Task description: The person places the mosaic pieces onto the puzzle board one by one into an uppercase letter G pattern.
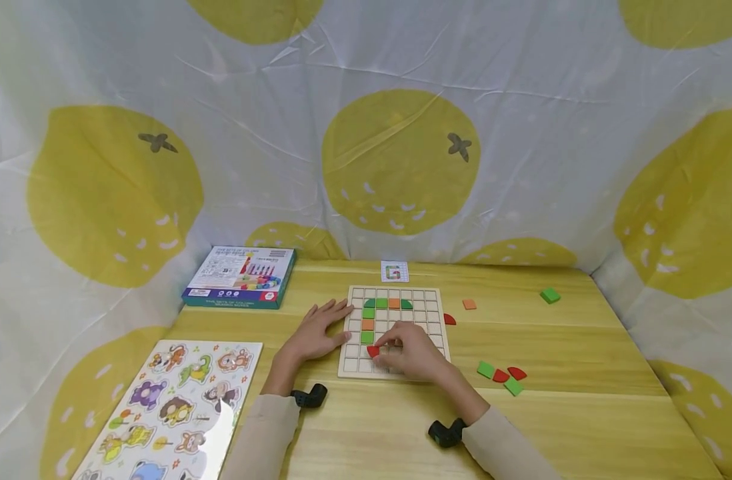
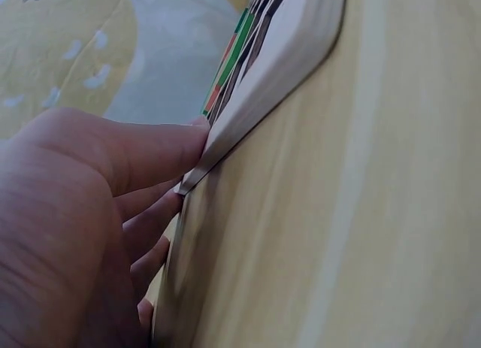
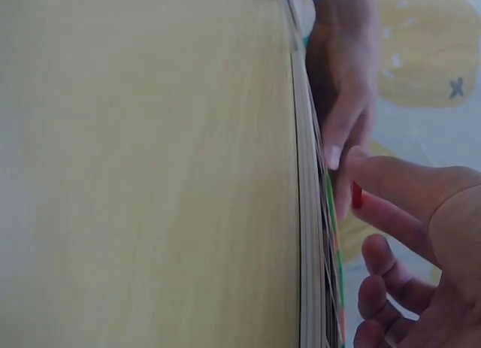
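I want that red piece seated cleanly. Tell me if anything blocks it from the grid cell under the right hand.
Nothing visible does. The right hand holds the red piece on the grid board, lower left; the cells beside it look bare. The left hand rests at the board's left edge.

The wooden table (image 1: 582, 413) holds a grid board (image 1: 436, 333) in the middle. A small card (image 1: 394, 271) lies just behind it. A blue box (image 1: 240, 277) sits at the back left, and an animal puzzle (image 1: 168, 407) at the front left. Red, green and orange pieces (image 1: 501, 375) lie scattered on the right.
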The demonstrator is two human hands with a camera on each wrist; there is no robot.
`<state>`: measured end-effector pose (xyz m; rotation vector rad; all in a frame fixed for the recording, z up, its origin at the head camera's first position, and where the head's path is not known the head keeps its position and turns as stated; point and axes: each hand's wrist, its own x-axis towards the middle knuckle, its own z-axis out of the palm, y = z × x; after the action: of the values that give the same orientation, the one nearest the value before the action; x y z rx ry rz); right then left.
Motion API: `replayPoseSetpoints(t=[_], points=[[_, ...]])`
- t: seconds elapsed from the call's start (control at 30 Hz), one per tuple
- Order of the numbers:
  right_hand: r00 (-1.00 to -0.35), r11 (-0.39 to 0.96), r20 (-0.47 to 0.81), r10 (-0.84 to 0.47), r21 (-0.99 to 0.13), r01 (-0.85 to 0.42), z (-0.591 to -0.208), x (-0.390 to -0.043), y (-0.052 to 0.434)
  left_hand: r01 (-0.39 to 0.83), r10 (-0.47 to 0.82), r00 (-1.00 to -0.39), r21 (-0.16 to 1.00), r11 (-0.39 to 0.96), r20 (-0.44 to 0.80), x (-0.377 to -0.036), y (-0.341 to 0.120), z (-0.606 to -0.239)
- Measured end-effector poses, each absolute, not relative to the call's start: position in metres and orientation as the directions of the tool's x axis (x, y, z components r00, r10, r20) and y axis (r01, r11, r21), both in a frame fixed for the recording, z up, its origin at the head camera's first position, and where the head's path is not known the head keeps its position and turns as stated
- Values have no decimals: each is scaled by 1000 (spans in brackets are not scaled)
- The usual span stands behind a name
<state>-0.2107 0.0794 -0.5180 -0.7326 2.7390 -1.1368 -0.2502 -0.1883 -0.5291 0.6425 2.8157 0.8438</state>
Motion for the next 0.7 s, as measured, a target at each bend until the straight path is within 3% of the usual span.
replayPoseSetpoints(t=[0.7], points=[[-911,654,110,-397,-663,-365,-527,-209,58,362,434,-901,548,754,-3,-248,-188,-528]])
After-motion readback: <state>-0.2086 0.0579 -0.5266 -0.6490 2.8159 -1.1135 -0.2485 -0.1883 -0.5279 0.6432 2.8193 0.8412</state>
